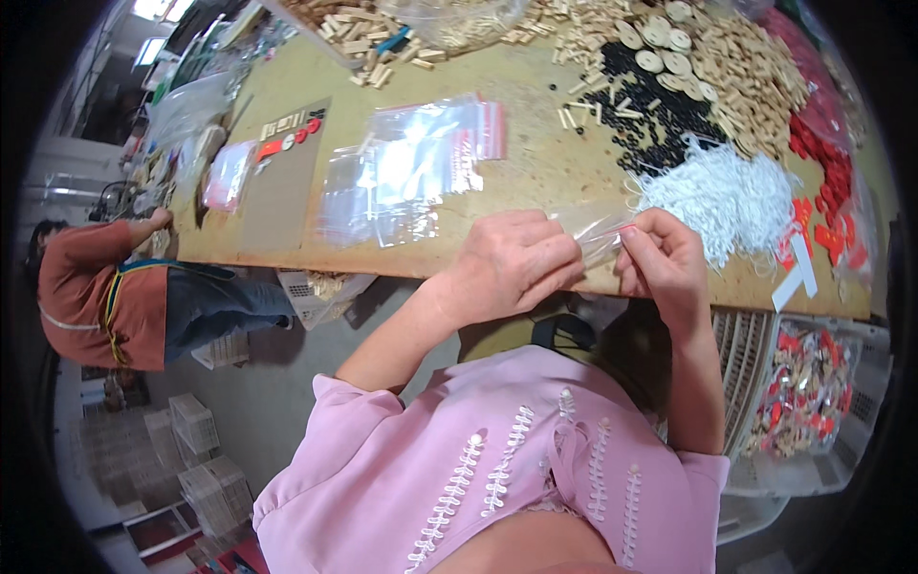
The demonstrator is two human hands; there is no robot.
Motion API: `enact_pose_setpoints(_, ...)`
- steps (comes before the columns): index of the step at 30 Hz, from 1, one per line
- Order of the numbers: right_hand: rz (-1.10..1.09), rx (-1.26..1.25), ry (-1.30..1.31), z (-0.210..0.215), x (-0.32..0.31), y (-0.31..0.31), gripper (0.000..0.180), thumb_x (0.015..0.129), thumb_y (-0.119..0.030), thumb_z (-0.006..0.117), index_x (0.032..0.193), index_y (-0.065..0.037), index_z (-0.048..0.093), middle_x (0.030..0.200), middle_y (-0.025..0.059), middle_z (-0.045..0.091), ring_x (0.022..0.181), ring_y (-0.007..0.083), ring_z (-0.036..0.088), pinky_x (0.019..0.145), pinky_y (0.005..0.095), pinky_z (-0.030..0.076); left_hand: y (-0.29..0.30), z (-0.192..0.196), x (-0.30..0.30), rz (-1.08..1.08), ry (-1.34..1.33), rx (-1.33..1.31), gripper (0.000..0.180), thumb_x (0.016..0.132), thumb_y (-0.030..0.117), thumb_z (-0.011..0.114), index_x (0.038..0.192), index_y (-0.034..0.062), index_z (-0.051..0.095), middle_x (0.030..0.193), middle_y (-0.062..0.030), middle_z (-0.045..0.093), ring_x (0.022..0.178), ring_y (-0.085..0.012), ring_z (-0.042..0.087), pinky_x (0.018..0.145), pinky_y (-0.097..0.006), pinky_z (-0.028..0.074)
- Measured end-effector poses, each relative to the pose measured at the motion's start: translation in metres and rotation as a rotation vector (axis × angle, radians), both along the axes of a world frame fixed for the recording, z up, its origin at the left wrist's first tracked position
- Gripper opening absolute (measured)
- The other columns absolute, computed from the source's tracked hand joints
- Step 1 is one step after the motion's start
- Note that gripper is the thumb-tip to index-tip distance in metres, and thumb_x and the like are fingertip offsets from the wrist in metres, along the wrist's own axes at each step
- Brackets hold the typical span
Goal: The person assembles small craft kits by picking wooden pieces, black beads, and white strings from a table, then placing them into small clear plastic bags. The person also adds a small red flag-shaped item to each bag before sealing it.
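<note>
Both my hands are at the near edge of the table, closed on a clear plastic zip bag (591, 228) stretched between them. My left hand (516, 266) grips its left side, knuckles up, with the fingertips hidden. A thumb-and-finger pinch of my right hand (667, 260) holds the bag's right edge, where a thin red line shows. Whatever may be inside the bag cannot be made out. Beyond my left hand lies a spread of flat clear zip bags (411, 167). A heap of white string (717, 196) lies just past my right hand.
Black rings (660, 110), small wooden pieces (741, 72), pale discs (669, 43) and red parts (824, 172) are piled at the far right. A cardboard sheet (284, 182) with sample parts lies left. Crates with filled bags (808, 387) stand low right. Another person (110, 287) works at left.
</note>
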State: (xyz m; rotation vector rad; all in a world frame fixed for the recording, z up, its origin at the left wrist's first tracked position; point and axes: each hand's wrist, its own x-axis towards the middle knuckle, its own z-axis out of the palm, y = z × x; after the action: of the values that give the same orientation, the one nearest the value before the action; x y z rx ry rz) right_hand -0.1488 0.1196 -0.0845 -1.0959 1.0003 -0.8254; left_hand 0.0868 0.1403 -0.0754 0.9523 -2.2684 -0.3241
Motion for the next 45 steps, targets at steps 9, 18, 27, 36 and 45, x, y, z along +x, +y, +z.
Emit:
enact_pose_setpoints(9, 0.325, -1.142, 0.556, 0.038, 0.032, -0.009, 0.014, 0.085, -0.001, 0.072, 0.098, -0.003, 0.071, 0.092, 0.0113, 0.069, 0.078, 0.0307, 0.068, 0.069, 0.0370, 0.056, 0.005, 0.038, 0.054, -0.110, 0.006, 0.143, 0.010, 0.091, 0.015, 0.074, 0.091, 0.0074, 0.068, 0.078, -0.0080, 0.062, 0.073, -0.0281, 0.063, 0.066, -0.038, 0.051)
enact_pose_setpoints(18, 0.330, -0.982, 0.378, 0.020, 0.041, -0.007, 0.017, 0.081, 0.005, 0.068, 0.095, -0.004, 0.072, 0.085, 0.0102, 0.064, 0.083, 0.0295, 0.065, 0.072, 0.0374, 0.053, -0.169, -0.002, 0.153, 0.490, -0.062, 0.054, 0.029, 0.094, 0.004, 0.069, 0.123, 0.0058, 0.070, 0.110, -0.0073, 0.072, 0.090, -0.0164, 0.068, 0.075, -0.029, 0.055)
enact_pose_setpoints(27, 0.213, -0.988, 0.402, 0.006, 0.029, -0.002, 0.016, 0.082, 0.004, 0.067, 0.096, -0.004, 0.069, 0.086, 0.0110, 0.063, 0.083, 0.0319, 0.063, 0.072, 0.0394, 0.052, -0.236, -0.041, 0.205, 0.567, -0.246, 0.161, 0.032, 0.088, 0.032, 0.080, 0.106, 0.0058, 0.074, 0.103, -0.0111, 0.069, 0.094, -0.0265, 0.071, 0.084, -0.037, 0.056)
enact_pose_setpoints(36, 0.060, -1.136, 0.502, 0.019, 0.034, -0.019, 0.012, 0.079, 0.003, 0.067, 0.090, 0.000, 0.066, 0.090, 0.0131, 0.064, 0.083, 0.0322, 0.064, 0.073, 0.0387, 0.053, -0.178, -0.027, 0.183, 0.546, -0.046, 0.343, 0.020, 0.095, 0.010, 0.072, 0.113, 0.0023, 0.068, 0.094, -0.0058, 0.075, 0.090, -0.0114, 0.071, 0.080, -0.027, 0.057)
enact_pose_setpoints(45, 0.103, -1.108, 0.541, 0.011, 0.025, -0.009, 0.009, 0.084, 0.003, 0.069, 0.092, 0.000, 0.068, 0.093, 0.0135, 0.065, 0.087, 0.0315, 0.065, 0.077, 0.0382, 0.053, -0.190, -0.041, 0.176, 0.583, 0.141, 0.317, 0.022, 0.090, 0.020, 0.078, 0.106, 0.0037, 0.075, 0.094, -0.0091, 0.076, 0.084, -0.0195, 0.072, 0.077, -0.033, 0.057)
